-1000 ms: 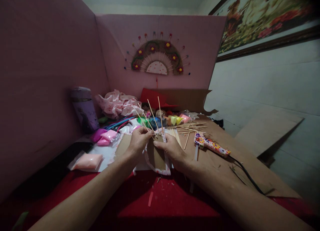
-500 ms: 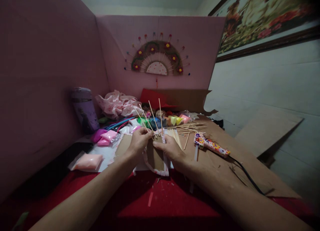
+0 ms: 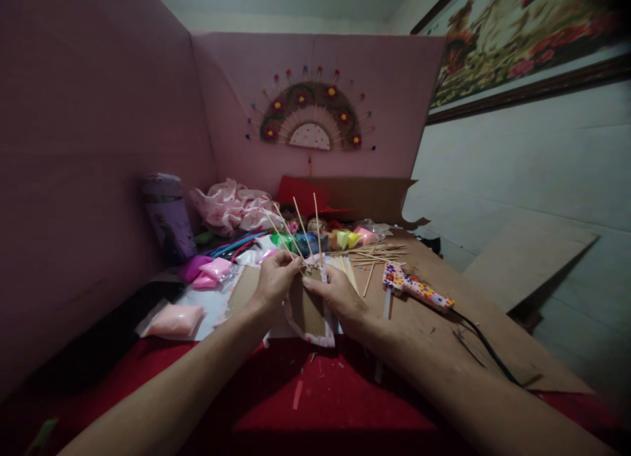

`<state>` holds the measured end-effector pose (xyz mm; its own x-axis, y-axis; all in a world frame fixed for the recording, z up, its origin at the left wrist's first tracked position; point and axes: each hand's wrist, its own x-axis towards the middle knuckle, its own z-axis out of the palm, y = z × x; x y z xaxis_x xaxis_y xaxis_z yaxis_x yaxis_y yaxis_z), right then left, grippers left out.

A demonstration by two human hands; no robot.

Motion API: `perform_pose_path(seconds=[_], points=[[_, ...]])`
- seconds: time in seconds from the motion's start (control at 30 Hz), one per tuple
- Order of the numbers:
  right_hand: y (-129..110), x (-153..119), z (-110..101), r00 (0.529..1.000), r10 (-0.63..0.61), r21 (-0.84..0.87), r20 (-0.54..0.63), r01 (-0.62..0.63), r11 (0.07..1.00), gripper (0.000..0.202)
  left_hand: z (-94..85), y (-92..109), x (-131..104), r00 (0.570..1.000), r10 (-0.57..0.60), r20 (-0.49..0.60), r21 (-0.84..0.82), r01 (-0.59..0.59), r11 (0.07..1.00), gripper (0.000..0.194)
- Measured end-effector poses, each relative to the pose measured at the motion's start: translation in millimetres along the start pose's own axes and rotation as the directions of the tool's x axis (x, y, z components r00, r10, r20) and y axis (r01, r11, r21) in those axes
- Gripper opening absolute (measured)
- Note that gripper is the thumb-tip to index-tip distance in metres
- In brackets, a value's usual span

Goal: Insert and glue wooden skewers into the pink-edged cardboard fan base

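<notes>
My right hand (image 3: 342, 293) grips the side of a cardboard piece (image 3: 308, 310) edged with pink-and-white fabric, thumb on its bare brown face. Several thin wooden sticks (image 3: 302, 226) fan out upward from its far edge. My left hand (image 3: 273, 284) is closed in a pinch at the base of the leftmost wooden stick, by the cardboard's upper left corner. Its fingertips partly hide where the sticks meet the board. Just right of my right hand, more sticks (image 3: 348, 269) lie side by side on white paper.
A flower-patterned glue gun (image 3: 417, 288) with a black cord lies on a cardboard sheet (image 3: 486, 324) at right. Loose sticks (image 3: 379, 251) are piled behind it. Clay packets (image 3: 173, 319), crumpled fabric (image 3: 231, 206) and a purple tumbler (image 3: 169, 218) stand left. A decorated fan (image 3: 310, 114) hangs on the back panel.
Both hands keep nearly the same hold on the cardboard and stick. The whole view has shifted very slightly; nothing was let go or picked up.
</notes>
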<state>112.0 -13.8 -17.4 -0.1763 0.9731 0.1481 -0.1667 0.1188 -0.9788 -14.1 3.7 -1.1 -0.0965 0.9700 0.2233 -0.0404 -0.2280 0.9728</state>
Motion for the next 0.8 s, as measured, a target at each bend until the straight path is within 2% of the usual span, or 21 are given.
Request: perform_pose_path(seconds=[0.17,0.33,0.6,0.8], points=[[-1.0,0.6,0.8,1.0,-0.001,0.027,-0.001,0.001,1.0,0.035,1.5,2.5,-0.2,0.999,0.045,-0.016,-0.014,-0.045,0.999,0.025],[-2.1,-1.3,3.4,0.998,-0.038,0.018,-0.044,0.038,0.999,0.034,4.9,5.5,-2.1,0.998,0.062,-0.016,-0.11,-0.063,0.992,0.025],[-4.6,-3.1,5.4,0.998,-0.003,0.065,-0.067,0.007,0.998,0.033,6.7,4.6,-4.1,0.999,0.033,0.009,-0.165,-0.031,0.986,0.031],[-4.2,-2.3,4.4,0.997,-0.028,0.051,-0.072,0.032,0.998,0.035,7.1,5.2,-3.5,0.999,0.039,0.009,-0.192,-0.036,0.981,0.034]])
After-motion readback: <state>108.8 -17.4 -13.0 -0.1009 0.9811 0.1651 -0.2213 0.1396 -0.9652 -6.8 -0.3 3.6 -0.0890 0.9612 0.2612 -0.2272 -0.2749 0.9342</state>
